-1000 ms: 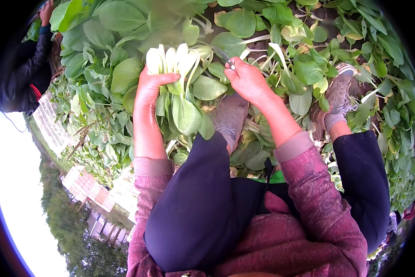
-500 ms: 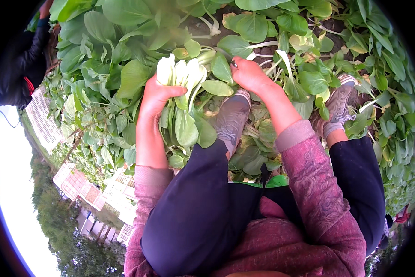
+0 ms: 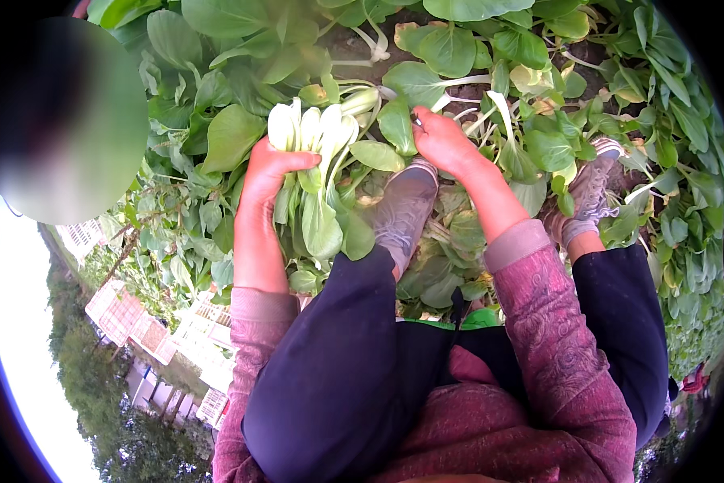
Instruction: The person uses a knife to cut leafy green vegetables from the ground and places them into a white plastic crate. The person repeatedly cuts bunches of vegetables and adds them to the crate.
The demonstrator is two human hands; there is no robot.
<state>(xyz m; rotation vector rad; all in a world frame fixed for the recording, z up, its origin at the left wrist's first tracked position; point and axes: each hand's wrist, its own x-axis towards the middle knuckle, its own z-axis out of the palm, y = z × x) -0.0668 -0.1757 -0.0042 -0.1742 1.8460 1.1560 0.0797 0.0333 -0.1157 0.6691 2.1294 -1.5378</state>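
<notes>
My left hand (image 3: pixel 267 171) is closed around a bunch of bok choy (image 3: pixel 322 225). The pale, thick stem ends point up past my thumb, and the green leaves hang down toward my shoe. To its right, my right hand (image 3: pixel 445 145) is curled shut just above the plants. A small dark and shiny bit shows at its fingertips, too little of it to name. Right beside those fingers is a broad green leaf (image 3: pixel 396 127). Between the hands another bok choy (image 3: pixel 360 103) lies with its pale base showing.
My grey shoes, the left shoe (image 3: pixel 408 205) and the right shoe (image 3: pixel 594 185), stand among the plants. Cut bok choy (image 3: pixel 503 121) lies on dark soil (image 3: pixel 402 32) ahead. Dense leafy plants (image 3: pixel 692 161) grow at the right. Pale crates (image 3: pixel 205 338) stand left; the upper left is blurred.
My right hand has shifted slightly right and down. The stems in my left hand are spread a little more. A blurred patch now covers the upper left, where a dark-clothed person showed.
</notes>
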